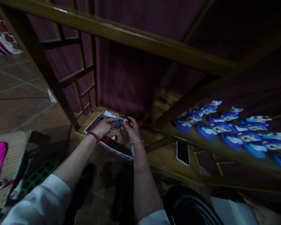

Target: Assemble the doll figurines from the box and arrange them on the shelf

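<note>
1. The left hand is gripping a dark grey disc, fingers closed on its edge!
2. Right beside it, the right hand's grip is closing around a small figure; whether the two are joined, I'm not telling.
3. Both are hovering over an open white box, where a red-clad figure is lying; dimness is hiding any lettering.
4. A phone is lying rightward on the wooden shelf, blue figurines filling another.

Left arm slanting inward, right arm stretched forward; left grip, right grip close together, both curled.
</note>
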Tool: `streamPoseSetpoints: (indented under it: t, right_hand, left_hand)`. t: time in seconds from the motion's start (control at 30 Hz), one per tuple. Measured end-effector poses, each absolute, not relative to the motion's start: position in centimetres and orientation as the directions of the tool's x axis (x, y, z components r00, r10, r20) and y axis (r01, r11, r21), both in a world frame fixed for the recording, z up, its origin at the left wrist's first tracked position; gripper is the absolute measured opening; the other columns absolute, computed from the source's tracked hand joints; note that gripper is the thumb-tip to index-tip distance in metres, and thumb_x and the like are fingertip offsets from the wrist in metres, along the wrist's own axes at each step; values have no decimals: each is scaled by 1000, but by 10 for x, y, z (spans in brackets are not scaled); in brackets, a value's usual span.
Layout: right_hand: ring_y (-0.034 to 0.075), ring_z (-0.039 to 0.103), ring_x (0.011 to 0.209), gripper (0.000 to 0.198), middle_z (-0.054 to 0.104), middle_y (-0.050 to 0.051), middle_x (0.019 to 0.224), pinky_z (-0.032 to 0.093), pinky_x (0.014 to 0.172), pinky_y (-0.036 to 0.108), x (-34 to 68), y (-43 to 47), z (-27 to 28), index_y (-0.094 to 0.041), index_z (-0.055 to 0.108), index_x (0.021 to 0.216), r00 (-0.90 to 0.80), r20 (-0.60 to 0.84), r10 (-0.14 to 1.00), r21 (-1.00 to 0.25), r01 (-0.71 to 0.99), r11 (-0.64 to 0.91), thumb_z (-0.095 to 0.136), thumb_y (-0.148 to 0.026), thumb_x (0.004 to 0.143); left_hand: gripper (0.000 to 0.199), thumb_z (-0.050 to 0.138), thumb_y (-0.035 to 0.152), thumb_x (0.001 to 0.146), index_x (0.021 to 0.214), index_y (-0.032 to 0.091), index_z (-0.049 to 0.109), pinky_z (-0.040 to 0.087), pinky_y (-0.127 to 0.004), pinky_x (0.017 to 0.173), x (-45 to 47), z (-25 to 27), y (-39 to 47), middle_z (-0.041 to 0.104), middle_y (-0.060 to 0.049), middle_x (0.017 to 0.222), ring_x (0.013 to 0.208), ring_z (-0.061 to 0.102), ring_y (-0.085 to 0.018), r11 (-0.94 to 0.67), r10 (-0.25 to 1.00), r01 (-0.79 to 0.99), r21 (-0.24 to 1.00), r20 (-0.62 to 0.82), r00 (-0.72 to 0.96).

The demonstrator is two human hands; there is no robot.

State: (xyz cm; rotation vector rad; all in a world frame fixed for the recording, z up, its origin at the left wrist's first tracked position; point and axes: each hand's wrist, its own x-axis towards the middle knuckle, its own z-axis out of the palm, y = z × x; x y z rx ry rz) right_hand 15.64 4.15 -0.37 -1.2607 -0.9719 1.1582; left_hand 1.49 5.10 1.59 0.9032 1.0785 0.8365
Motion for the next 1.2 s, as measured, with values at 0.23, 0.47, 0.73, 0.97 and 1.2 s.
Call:
streamPoseSetpoints:
  t: [0.23, 0.47, 0.73, 0.97, 1.2]
  right_hand:
    - [12, 60, 66, 45, 60, 2, 88, 53, 60, 28, 156, 40, -2, -22, 51, 100, 172, -87, 981, -990, -126, -66, 66, -37, 61]
    - [14, 59, 75, 43, 61, 2, 87, 53, 64, 27, 154, 39, -3, -22, 51, 100, 100, -11, 995, -993, -120, 1, 66, -38, 62]
    - [12, 59, 69, 44, 62, 1, 85, 50, 63, 26, 154, 40, -1, -21, 48, 101, 107, 55, 993, -994, -84, 64, 64, -35, 63]
    - [14, 59, 73, 44, 63, 1, 84, 49, 68, 29, 156, 41, 0, -20, 47, 101, 116, 51, 992, -994, -85, 61, 64, -31, 61]
    - [14, 60, 78, 43, 65, 2, 84, 48, 75, 30, 157, 41, 3, -20, 49, 101, 137, 70, 988, -993, -80, 81, 64, -28, 61]
  left_hand:
    - [14, 51, 9, 78, 88, 10, 60, 52, -24, 65, 22, 20, 46, 62, -7, 91, 73, 60, -11, 425, 901, -325, 845, -360, 241]
    - [13, 51, 13, 79, 89, 10, 58, 52, -28, 73, 20, 21, 48, 64, -8, 87, 74, 62, -12, 486, 869, -385, 784, -388, 307]
    - [22, 41, 7, 82, 99, 9, 56, 47, -39, 86, 16, 22, 48, 64, -12, 94, 86, 62, -17, 532, 846, -525, 664, -388, 366]
    - [29, 43, 4, 80, 107, 9, 54, 44, -40, 89, 17, 20, 46, 61, -14, 104, 91, 60, -18, 516, 854, -540, 665, -349, 386]
    - [30, 47, 5, 79, 107, 10, 55, 43, -40, 91, 15, 17, 44, 61, -13, 106, 94, 59, -18, 504, 858, -571, 648, -297, 420]
